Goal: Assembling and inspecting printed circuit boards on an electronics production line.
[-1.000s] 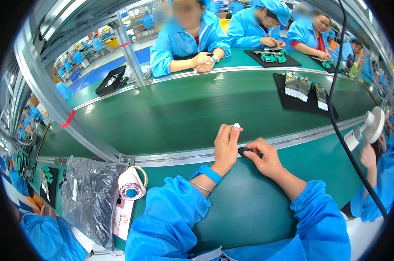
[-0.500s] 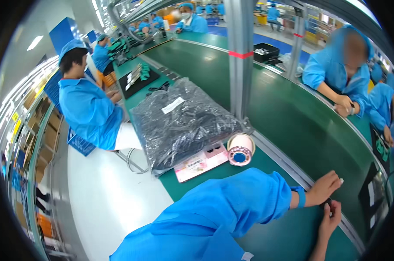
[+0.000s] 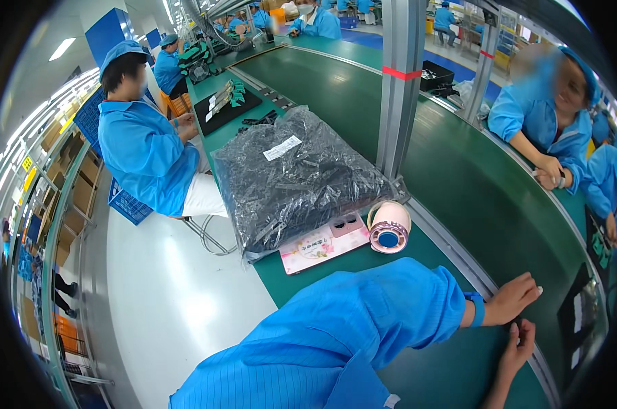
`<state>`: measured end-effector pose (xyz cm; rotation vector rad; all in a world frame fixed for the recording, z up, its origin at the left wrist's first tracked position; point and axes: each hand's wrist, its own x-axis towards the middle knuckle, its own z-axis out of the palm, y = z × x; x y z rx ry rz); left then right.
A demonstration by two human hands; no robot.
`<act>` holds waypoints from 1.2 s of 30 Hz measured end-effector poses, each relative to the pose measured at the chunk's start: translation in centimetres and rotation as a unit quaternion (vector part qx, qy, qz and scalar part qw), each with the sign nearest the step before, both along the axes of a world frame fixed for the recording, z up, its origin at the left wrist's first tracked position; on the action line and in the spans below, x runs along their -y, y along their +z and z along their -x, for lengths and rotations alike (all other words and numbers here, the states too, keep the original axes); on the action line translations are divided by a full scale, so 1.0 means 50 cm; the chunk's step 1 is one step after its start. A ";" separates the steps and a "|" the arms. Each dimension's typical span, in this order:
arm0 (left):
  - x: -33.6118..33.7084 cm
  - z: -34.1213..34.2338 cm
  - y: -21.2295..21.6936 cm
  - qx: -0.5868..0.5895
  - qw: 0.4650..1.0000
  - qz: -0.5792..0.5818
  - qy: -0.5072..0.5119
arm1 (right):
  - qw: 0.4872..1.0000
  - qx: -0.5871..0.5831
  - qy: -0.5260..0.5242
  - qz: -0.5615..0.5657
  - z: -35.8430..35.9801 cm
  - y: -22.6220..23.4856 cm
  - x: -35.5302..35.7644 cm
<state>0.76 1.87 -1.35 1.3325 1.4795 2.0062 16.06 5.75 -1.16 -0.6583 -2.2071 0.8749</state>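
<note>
My left hand (image 3: 514, 299) reaches over the metal rail at the right, a blue band (image 3: 478, 310) round its wrist and a blue sleeve up the arm. Its fingers are bent and close together; what they hold, if anything, is hidden. Just below it, nearer me, is my right hand (image 3: 519, 346), its fingers curled and nearly touching the left palm. A small dark bit shows between the two hands, too little of it to name. Left of my arm stand a pink-and-white handheld fan (image 3: 390, 228) and a flat pink floral box (image 3: 322, 247).
A large clear bag of black parts (image 3: 301, 184) covers the bench's middle. Behind it rises a metal post (image 3: 398, 88). A green conveyor belt (image 3: 458, 170) runs past the rail (image 3: 458, 255). Co-workers in blue sit at left (image 3: 141, 136) and across the belt (image 3: 543, 123).
The view has turned slightly, so the bag, fan and box sit a little higher and further right. My hands stay close together, and the dark bit between them shows less.
</note>
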 end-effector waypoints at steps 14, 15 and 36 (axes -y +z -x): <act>0.008 0.002 0.007 0.004 1.000 0.011 -0.009 | 1.000 -0.012 -0.002 0.009 0.005 -0.005 0.001; 0.008 0.003 0.007 0.004 1.000 0.011 -0.009 | 1.000 -0.017 -0.004 0.007 0.005 -0.006 0.000; 0.012 0.001 0.012 0.011 1.000 0.014 -0.011 | 0.999 -0.013 0.001 0.030 -0.001 -0.010 -0.007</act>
